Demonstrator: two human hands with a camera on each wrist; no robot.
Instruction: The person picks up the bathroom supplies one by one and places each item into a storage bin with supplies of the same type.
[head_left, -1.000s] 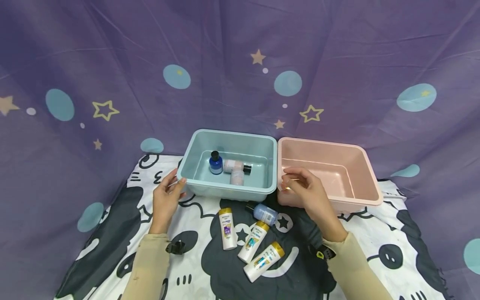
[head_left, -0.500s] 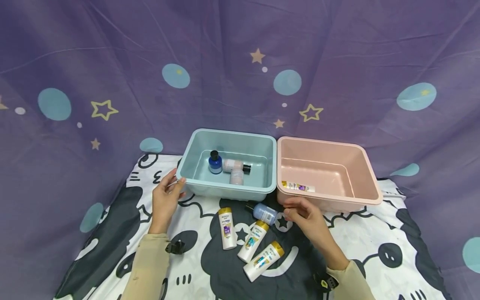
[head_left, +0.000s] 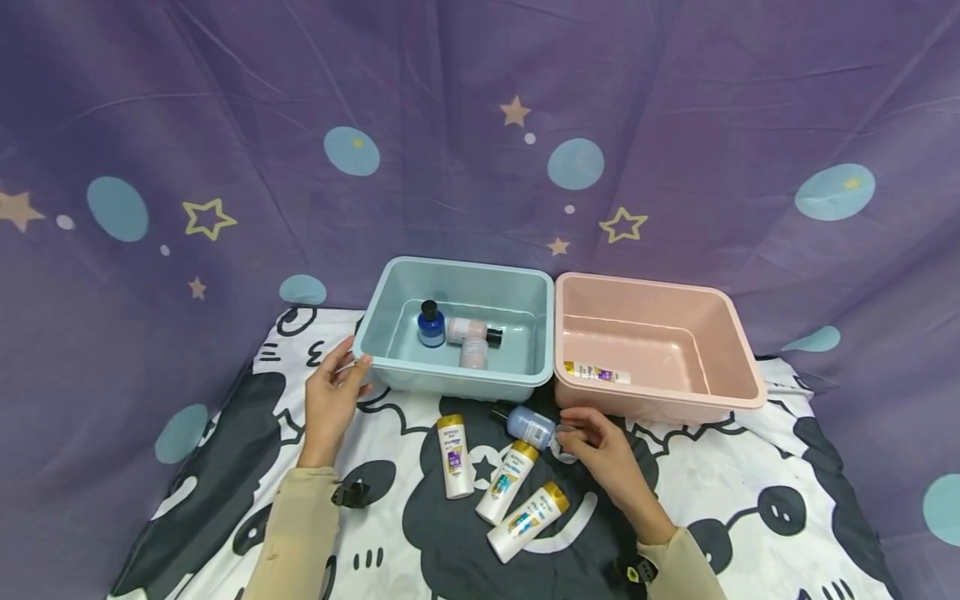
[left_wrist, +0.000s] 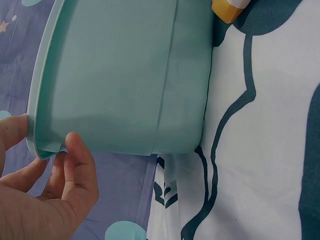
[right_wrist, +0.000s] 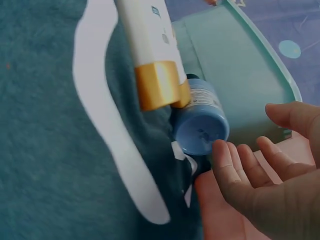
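Note:
My left hand (head_left: 330, 404) grips the near left corner of the light-blue plastic bin (head_left: 442, 383), thumb and fingers about its rim (left_wrist: 34, 115). My right hand (head_left: 603, 450) hovers just right of a small blue bottle with a black cap (head_left: 531, 427). Its fingers are loosely bent, holding nothing; in the right wrist view the fingertips (right_wrist: 220, 147) come close to the base of that blue bottle (right_wrist: 202, 132), and contact cannot be told. On the cloth in front lie three white bottles with gold caps: one at left (head_left: 455, 457), one in the middle (head_left: 507, 483), one nearest (head_left: 528, 522).
Inside the blue bin are a dark-blue bottle (head_left: 431, 325) and two pale pink bottles, one lying (head_left: 465, 331). A pink bin (head_left: 660, 408) stands against it at right, with a gold-capped white tube or bottle (head_left: 597, 372) inside. A purple curtain (head_left: 450, 167) hangs behind.
My right hand has moved out of the pink bin, down and left to the blue bottle. The gold-capped item now shows lying in the pink bin. My left hand has stayed put.

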